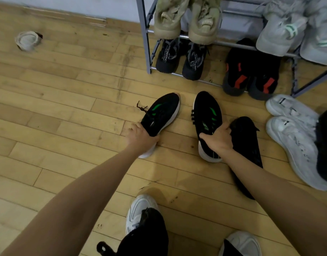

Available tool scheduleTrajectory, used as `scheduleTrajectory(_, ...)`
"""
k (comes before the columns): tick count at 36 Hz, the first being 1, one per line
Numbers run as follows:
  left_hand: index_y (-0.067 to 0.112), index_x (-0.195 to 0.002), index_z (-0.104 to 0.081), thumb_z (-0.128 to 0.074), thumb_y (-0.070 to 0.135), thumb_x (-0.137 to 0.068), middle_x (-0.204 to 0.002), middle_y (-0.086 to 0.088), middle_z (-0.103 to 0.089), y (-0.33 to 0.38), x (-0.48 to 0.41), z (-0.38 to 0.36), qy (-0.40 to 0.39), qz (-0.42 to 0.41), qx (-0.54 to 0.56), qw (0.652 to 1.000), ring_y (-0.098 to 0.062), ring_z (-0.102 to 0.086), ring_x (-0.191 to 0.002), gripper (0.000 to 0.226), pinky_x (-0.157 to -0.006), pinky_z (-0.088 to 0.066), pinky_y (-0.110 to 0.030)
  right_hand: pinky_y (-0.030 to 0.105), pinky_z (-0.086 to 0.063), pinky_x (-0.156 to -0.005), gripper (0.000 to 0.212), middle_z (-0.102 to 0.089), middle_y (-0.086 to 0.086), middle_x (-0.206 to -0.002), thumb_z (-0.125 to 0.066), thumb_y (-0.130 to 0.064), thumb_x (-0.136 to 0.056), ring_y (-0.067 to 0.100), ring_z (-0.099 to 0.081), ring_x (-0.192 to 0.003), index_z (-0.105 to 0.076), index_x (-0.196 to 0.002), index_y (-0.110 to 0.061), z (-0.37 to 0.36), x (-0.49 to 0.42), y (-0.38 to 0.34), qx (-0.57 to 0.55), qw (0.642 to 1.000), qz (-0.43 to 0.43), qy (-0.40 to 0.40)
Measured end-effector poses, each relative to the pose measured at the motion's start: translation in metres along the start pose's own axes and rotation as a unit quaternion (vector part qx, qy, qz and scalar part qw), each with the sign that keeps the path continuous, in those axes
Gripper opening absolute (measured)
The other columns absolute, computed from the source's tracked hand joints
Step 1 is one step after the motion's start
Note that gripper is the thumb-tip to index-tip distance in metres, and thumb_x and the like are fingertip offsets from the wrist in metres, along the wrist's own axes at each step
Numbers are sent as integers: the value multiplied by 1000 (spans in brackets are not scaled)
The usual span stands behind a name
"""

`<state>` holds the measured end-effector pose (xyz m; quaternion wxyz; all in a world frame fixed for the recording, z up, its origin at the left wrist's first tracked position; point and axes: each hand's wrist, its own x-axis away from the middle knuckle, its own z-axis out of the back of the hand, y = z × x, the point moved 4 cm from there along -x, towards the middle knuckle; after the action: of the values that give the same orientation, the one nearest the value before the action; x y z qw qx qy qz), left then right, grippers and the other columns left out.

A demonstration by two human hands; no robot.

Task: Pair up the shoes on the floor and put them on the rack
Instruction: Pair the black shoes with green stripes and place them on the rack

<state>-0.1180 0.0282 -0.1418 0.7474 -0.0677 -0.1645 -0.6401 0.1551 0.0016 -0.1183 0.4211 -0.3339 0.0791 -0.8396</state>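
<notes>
While the left hand (140, 138) grips one green-striped black shoe (161, 112), the right hand (219, 139) grips its mate (207, 115).

There is a single view, from a camera worn on the person's head, tilted steeply down and forward over the pale wooden plank floor (66, 100). Both bare forearms enter from the bottom edge and reach away from the lens, so the near floor sits close while the grey metal tube shoe rack (144, 34) stands farther off at the top right. The wide angle bends the planks toward the edges. The person's own white trainers (138, 209) show at the bottom, directly under the camera.
</notes>
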Motion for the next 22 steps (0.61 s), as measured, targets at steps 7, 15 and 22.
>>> scheduleTrajectory(7,3,-133,-24,-55,78,-63,-122,-14,-36,33,27,-30,-77,14,61,995,-33,-44,-114,107,-90,-43,-38,45,-43,-97,87,-30,17,-145,-58,-53,-85,35,-38,-128,-13,-144,-8,-13,20,4,28,999,21,5)
scheduleTrajectory(15,-5,-141,-11,-56,82,-60,-135,-20,-31,47,35,-34,-107,47,46,992,-35,-35,-126,127,-106,-32,-37,46,-33,-103,101,-4,16,-153,-61,-62,-76,39,-23,-134,5,-148,-34,-30,35,17,118,989,72,-52)
scheduleTrajectory(22,-6,-141,-12,-69,65,-64,-135,-22,-34,52,34,-20,-99,68,114,986,-36,-37,-125,119,-104,-35,-40,39,-39,-90,100,-21,18,-143,-64,-55,-75,39,-36,-121,2,-148,-36,-27,30,18,93,992,60,-53)
